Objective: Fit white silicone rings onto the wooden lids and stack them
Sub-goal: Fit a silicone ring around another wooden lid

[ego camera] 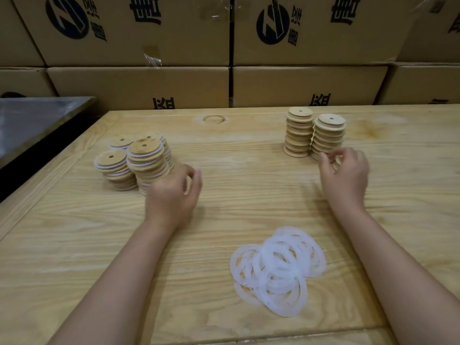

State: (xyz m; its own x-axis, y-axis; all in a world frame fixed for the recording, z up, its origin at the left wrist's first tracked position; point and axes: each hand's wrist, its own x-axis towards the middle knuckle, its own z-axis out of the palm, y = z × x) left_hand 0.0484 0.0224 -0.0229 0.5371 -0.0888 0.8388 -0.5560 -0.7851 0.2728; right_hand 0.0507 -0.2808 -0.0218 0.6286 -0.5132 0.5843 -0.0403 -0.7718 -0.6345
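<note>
Several stacks of wooden lids with white rings fitted stand on the left of the table. Two stacks of bare wooden lids stand at the right rear. A loose pile of white silicone rings lies near the front, between my arms. My left hand is just right of the ringed stacks, fingers curled round a wooden lid whose edge shows; the hand is blurred. My right hand is at the foot of the nearer bare stack, fingers curled on a lid there.
The work surface is a pale wooden table. Stacked cardboard boxes form a wall along its far edge. A dark metal surface adjoins the table at the far left.
</note>
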